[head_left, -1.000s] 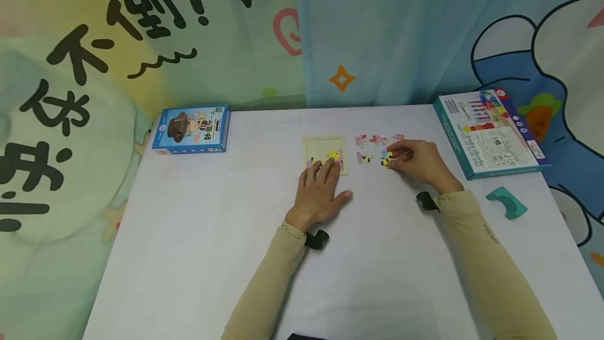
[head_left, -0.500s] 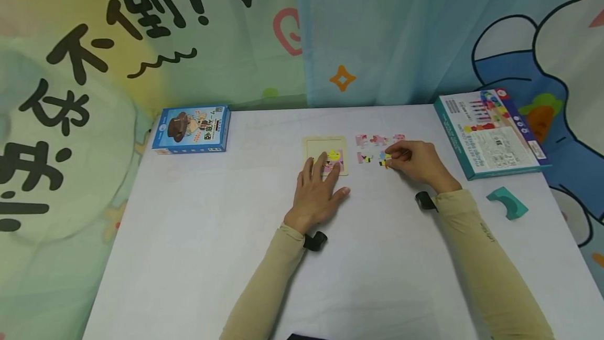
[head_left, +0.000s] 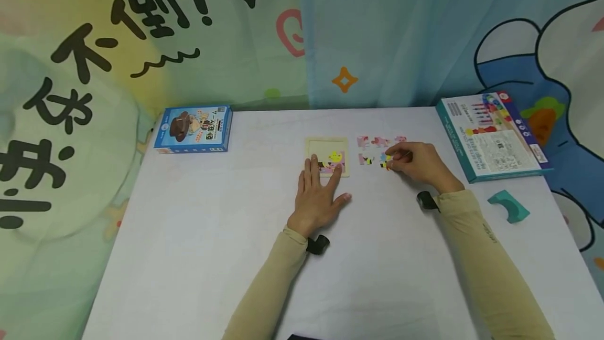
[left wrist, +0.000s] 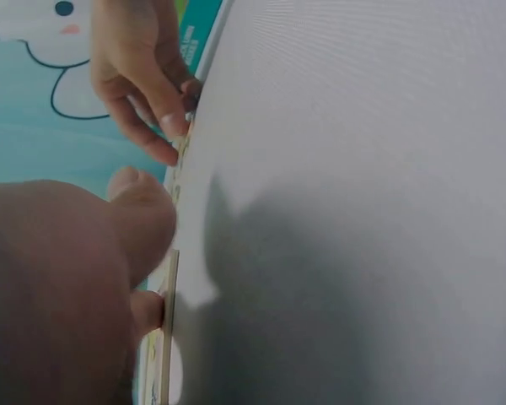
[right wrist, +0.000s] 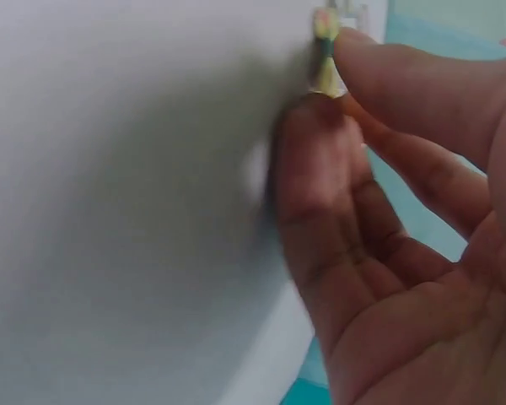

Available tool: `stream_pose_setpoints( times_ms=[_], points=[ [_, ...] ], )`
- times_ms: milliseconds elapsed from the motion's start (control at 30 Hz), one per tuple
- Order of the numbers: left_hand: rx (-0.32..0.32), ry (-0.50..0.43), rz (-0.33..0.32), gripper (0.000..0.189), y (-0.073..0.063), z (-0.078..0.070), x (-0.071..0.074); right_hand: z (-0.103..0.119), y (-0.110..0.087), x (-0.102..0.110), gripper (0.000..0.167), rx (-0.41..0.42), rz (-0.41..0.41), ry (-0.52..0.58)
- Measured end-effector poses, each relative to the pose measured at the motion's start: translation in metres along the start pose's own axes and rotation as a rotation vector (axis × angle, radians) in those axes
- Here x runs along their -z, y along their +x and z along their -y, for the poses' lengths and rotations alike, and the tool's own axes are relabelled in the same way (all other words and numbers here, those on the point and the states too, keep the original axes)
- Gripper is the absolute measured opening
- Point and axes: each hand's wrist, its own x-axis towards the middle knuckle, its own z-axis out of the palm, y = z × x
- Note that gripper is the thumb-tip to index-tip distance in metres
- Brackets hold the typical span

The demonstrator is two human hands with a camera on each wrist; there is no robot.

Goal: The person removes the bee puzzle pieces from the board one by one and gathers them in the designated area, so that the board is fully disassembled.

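Note:
My left hand [head_left: 315,206] lies with fingers extended over the lower left of a pale wooden puzzle tray [head_left: 326,145], fingertips resting on it. Joined puzzle pieces [head_left: 336,158] with a yellow figure on pink fill the tray's lower right; the hand covers those beside them. Right of the tray, my right hand [head_left: 417,162] pinches a small colourful puzzle piece [right wrist: 325,51] between thumb and fingertips, low over the table. Other loose pink pieces [head_left: 379,141] lie in rows beside that hand, partly hidden by its fingers. In the left wrist view the tray's edge [left wrist: 170,329] shows under the left hand.
A blue game box [head_left: 193,129] sits at the back left of the white table [head_left: 212,235]. At the back right lies a larger teal-edged box [head_left: 493,138], with a teal curved block [head_left: 509,206] in front. A printed curtain [head_left: 368,30] hangs behind.
My left hand's fingers have drawn together and shifted left on the tray, uncovering more of the yellow figure. The right hand stays nearly in place at the loose pieces.

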Motion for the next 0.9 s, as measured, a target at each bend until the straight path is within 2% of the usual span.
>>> stream_pose_setpoints(
  times_ms=[133,300,667,900],
  points=[
    [0.046,0.02,0.002,0.073,-0.004,-0.001,0.0,0.008,0.001,0.004,0.027,0.013,0.0,-0.002],
    [0.078,0.043,0.011,0.074,-0.003,-0.001,-0.002,0.026,0.012,0.001,0.026,0.071,-0.01,0.003],
    [0.122,0.065,0.064,0.073,0.006,-0.003,-0.005,0.073,0.045,-0.026,0.028,0.215,0.096,-0.003],
    [0.145,0.068,0.048,0.072,0.005,-0.006,-0.004,0.091,0.061,-0.033,0.026,0.228,0.158,-0.041]
  ],
)
